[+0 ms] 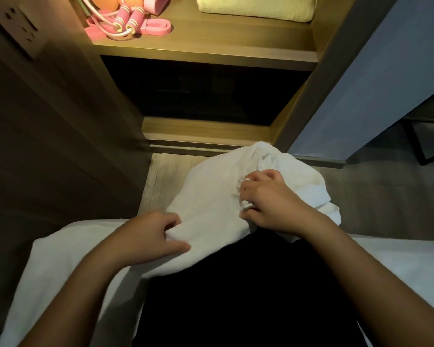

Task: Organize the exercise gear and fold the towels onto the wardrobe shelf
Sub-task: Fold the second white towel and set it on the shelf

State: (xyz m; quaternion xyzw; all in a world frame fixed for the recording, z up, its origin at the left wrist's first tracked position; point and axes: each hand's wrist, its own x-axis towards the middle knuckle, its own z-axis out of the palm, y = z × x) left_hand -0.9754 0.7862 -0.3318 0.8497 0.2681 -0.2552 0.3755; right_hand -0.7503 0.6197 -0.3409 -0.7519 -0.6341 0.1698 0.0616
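1. L hand (148, 236): thumb & fingers (172, 219) pinch a fold at the near-left edge of the white towel (211, 196).
2. R hand (271, 204): fingers curled tight, clenched on a bunched bit of the same towel, further up & to the right.
3. Towel sits crumpled btwn both hands, over the person's dark lap, in front of the wardrobe.
4. Lit wardrobe shelf (211, 46) ahead: folded cream towel (256, 8) on the right; pink jump rope (125, 18) lying on a pink loop band (158, 27) on the left.
5. White bed (60, 259) either side of the lap.
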